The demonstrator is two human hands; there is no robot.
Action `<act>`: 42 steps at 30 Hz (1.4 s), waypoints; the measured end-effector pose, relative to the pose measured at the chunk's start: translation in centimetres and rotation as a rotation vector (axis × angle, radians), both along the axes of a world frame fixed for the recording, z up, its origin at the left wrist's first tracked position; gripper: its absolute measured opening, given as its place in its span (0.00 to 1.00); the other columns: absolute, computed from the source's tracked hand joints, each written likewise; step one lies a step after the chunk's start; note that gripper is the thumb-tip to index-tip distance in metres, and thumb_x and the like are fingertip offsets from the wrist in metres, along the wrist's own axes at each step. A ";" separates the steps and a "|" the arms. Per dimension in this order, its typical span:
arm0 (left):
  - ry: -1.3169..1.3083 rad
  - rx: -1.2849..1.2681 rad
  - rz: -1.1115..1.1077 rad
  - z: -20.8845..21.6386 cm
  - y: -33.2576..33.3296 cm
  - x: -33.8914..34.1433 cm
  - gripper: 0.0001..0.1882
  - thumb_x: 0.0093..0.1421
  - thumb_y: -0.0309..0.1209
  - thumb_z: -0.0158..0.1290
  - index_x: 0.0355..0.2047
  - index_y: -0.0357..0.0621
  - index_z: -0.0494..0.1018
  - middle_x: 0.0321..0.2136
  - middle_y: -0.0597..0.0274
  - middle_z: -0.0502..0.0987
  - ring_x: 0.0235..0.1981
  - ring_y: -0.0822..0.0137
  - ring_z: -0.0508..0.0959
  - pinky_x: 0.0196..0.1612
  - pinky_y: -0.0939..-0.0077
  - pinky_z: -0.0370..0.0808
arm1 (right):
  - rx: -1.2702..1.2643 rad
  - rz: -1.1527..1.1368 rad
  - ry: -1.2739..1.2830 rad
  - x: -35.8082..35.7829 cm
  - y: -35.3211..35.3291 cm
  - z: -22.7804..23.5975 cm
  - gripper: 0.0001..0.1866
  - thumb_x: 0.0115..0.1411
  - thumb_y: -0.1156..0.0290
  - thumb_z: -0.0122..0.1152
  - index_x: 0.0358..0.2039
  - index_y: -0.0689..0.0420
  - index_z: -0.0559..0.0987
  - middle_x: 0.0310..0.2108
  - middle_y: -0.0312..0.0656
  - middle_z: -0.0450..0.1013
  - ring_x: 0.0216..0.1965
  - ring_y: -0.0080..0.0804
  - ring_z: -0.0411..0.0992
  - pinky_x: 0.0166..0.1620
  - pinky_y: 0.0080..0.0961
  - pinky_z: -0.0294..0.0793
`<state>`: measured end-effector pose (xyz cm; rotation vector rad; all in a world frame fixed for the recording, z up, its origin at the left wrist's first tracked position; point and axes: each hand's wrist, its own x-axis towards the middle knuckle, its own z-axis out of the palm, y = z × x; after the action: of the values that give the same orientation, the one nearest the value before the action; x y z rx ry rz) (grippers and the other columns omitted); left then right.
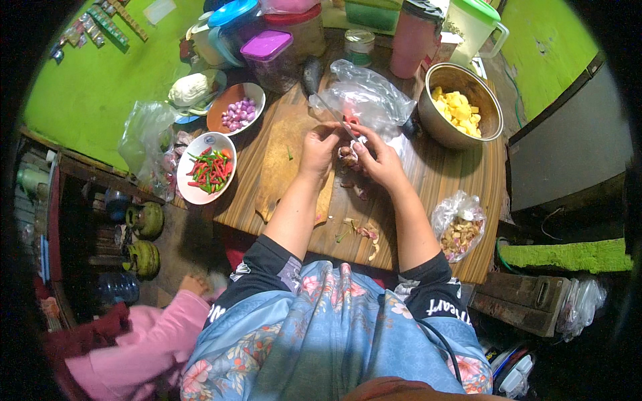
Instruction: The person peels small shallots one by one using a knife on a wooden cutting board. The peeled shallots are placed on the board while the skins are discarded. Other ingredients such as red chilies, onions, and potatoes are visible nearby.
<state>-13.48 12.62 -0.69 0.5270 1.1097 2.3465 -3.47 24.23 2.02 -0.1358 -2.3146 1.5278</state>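
My left hand [317, 148] and my right hand [379, 159] meet over the wooden table. In my right hand is a knife [329, 107], its thin blade slanting up and to the left. The fingertips of my left hand are pinched together close to the blade; what they hold is too small to make out. Below the fingers lie brownish-purple onion skins [349, 158] on thin plastic. Left of them is a wooden cutting board [284, 144], partly under my left forearm. Just beyond my hands sits a crumpled clear plastic bag [368, 90], with something red beside it.
To the left stand a bowl of red and green chilies [208, 168] and a bowl of peeled shallots [239, 115]. A pot of yellow chunks [460, 113] stands at right, a bag of peelings [460, 227] nearer. Containers line the back. A person in a pink sleeve [144, 334] is at lower left.
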 end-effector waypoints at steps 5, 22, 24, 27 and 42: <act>-0.017 -0.036 -0.004 0.4 -0.1 0.1 0.05 0.56 0.22 0.49 0.33 0.35 0.72 0.31 0.57 0.76 0.30 0.69 0.77 0.31 0.79 0.74 | 0.054 -0.030 0.064 0.2 -0.4 0.5 0.19 0.56 0.62 0.51 0.47 0.54 0.69 0.38 0.50 0.72 0.40 0.48 0.71 0.44 0.33 0.68; -0.063 -0.082 -0.055 0.5 -0.1 0.7 0.05 0.57 0.25 0.50 0.33 0.39 0.73 0.29 0.62 0.76 0.26 0.74 0.75 0.27 0.83 0.71 | -0.317 0.031 -0.128 0.0 0.7 -0.4 0.15 0.58 0.62 0.53 0.44 0.54 0.69 0.31 0.40 0.74 0.33 0.25 0.72 0.36 0.21 0.69; -0.137 -0.042 -0.102 0.4 -0.1 0.5 0.05 0.57 0.25 0.50 0.34 0.39 0.72 0.29 0.62 0.76 0.25 0.74 0.75 0.26 0.84 0.71 | -0.469 0.094 -0.038 -0.5 1.1 -1.6 0.14 0.59 0.63 0.52 0.43 0.55 0.70 0.30 0.37 0.73 0.33 0.19 0.70 0.36 0.17 0.68; -0.073 -0.023 -0.004 0.4 0.1 0.6 0.06 0.57 0.25 0.50 0.35 0.40 0.72 0.29 0.62 0.76 0.26 0.74 0.75 0.26 0.84 0.71 | -0.578 0.123 0.000 -0.6 0.9 -1.7 0.14 0.60 0.63 0.51 0.43 0.56 0.70 0.30 0.35 0.72 0.32 0.17 0.69 0.36 0.15 0.67; 0.072 -0.113 -0.002 0.5 0.1 0.7 0.07 0.54 0.21 0.51 0.34 0.38 0.72 0.29 0.64 0.76 0.25 0.78 0.73 0.27 0.86 0.71 | -0.431 0.081 -0.022 -0.6 0.9 -1.7 0.16 0.59 0.59 0.51 0.43 0.54 0.70 0.29 0.34 0.73 0.30 0.18 0.70 0.34 0.17 0.69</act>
<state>-12.75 12.71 -0.21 0.5752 1.2653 2.2636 -4.07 25.11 0.36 -0.1700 -1.9934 2.0559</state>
